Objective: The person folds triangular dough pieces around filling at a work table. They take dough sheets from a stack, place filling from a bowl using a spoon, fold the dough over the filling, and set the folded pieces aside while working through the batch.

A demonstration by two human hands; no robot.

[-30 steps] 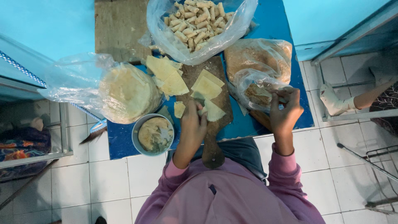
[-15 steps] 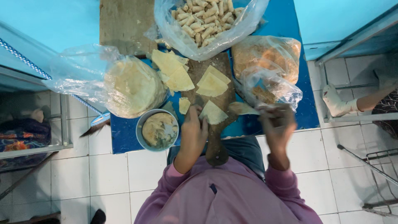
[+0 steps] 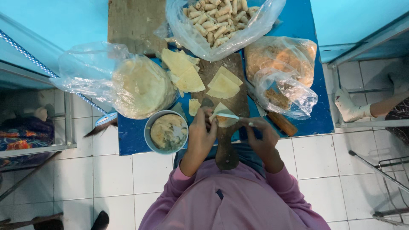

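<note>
My left hand holds a small pale triangular wrapper over the near end of a wooden cutting board. My right hand grips a thin white spatula, and its tip lies across the wrapper. More cut wrappers lie on the board, and a looser pile sits to its left. Just left of my left hand stands a grey bowl of paste. The board's handle points toward my pink-sleeved body.
The low blue table carries a plastic bag with a round wrapper stack, a bag of finished rolls, and two bags of brown filling. A wooden-handled tool lies at right. Another person's socked foot rests on the white tiles.
My right hand has come left from the filling bag to the wrapper held by my left hand, and now lays the white spatula on it. The left hand stayed in place.
</note>
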